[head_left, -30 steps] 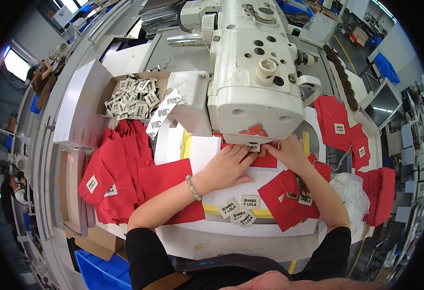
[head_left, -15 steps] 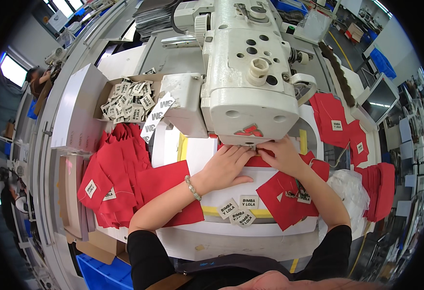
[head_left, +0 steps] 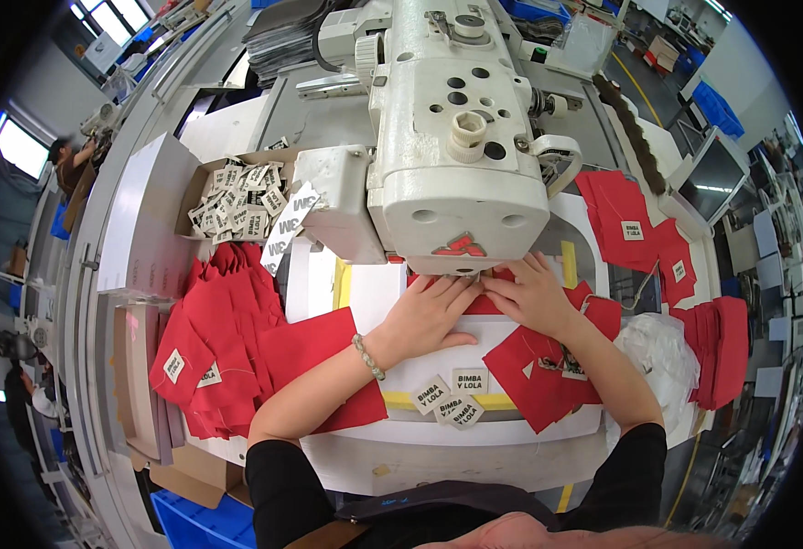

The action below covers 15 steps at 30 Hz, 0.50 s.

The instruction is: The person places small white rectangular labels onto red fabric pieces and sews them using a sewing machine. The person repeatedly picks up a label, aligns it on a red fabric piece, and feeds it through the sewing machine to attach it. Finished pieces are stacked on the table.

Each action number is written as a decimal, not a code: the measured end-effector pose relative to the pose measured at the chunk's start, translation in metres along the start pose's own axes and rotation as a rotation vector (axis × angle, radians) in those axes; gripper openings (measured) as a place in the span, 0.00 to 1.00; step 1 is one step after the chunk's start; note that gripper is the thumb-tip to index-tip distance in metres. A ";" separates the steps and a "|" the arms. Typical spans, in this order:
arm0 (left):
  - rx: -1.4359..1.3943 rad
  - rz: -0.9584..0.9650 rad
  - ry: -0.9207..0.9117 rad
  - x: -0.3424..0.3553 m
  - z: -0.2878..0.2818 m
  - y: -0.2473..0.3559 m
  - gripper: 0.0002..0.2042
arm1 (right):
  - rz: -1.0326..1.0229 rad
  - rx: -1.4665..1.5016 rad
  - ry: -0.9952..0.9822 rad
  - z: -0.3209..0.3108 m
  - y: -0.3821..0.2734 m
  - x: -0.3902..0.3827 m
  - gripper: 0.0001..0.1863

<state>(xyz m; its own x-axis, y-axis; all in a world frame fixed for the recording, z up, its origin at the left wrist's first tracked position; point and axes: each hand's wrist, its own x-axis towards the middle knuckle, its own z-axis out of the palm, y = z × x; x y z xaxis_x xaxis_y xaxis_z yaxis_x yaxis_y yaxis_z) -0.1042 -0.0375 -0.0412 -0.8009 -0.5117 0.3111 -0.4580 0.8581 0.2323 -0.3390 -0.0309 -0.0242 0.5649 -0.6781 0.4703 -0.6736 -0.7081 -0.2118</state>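
Both hands are at the front of a white industrial sewing machine (head_left: 456, 201). My left hand (head_left: 424, 316) lies flat with its fingers stretched forward, pressing a red fabric piece (head_left: 480, 306) under the machine head. Beside it, my right hand (head_left: 534, 297) rests on the same fabric, fingers apart and slightly bent, thumb side toward the left fingertips. A small pale bit shows between the fingertips; the machine head partly hides it. Several loose cream labels (head_left: 470, 382) with dark print lie in front of the hands. Another red piece (head_left: 534, 389) with threads and a label lies under my right forearm.
On the left are a pile of red fabric pieces (head_left: 214, 339) and an open box of labels (head_left: 241, 197). To the right lie labelled red pieces (head_left: 616, 220), a clear plastic bag (head_left: 657, 357), folded red fabric (head_left: 720, 352) and a small screen (head_left: 712, 188).
My right hand has shifted slightly, its thumb side now closer to the left fingertips. The left hand stays nearly where it was. The whole view has tilted a little.
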 end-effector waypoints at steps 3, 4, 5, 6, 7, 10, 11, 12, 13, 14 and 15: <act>-0.010 -0.016 0.002 0.000 0.001 0.000 0.39 | 0.001 -0.015 0.007 -0.004 0.002 -0.005 0.09; -0.017 -0.027 -0.003 0.000 0.001 0.000 0.39 | 0.006 -0.020 0.009 -0.007 0.002 -0.006 0.09; -0.013 -0.027 -0.005 -0.001 0.002 0.000 0.40 | 0.011 -0.026 0.011 -0.008 0.002 -0.007 0.09; -0.010 -0.028 -0.006 -0.001 0.003 0.000 0.40 | 0.016 -0.026 0.000 -0.009 0.002 -0.009 0.10; -0.007 -0.027 -0.008 -0.001 0.003 0.000 0.40 | 0.023 -0.029 -0.012 -0.010 0.001 -0.012 0.10; -0.002 -0.031 -0.030 0.001 0.000 0.002 0.40 | 0.056 -0.014 -0.035 -0.011 -0.004 -0.015 0.12; -0.035 -0.043 -0.036 0.000 0.000 0.002 0.40 | 0.069 -0.005 -0.039 -0.011 -0.006 -0.014 0.13; -0.068 -0.055 -0.041 0.000 -0.001 0.001 0.40 | 0.082 -0.002 -0.031 -0.011 -0.007 -0.013 0.13; -0.101 -0.067 -0.048 0.000 -0.002 0.001 0.40 | 0.096 0.002 -0.022 -0.012 -0.009 -0.011 0.14; -0.106 -0.060 -0.026 -0.001 -0.002 0.001 0.39 | 0.110 0.006 -0.013 -0.011 -0.010 -0.009 0.14; -0.111 -0.052 -0.004 0.000 -0.002 -0.001 0.39 | 0.130 0.031 -0.028 -0.008 -0.010 -0.008 0.14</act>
<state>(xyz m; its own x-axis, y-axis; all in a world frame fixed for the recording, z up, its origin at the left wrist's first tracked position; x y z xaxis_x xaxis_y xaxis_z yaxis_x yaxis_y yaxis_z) -0.1029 -0.0379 -0.0394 -0.7790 -0.5550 0.2919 -0.4535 0.8201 0.3490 -0.3407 -0.0166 -0.0187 0.4872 -0.7696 0.4126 -0.7273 -0.6192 -0.2962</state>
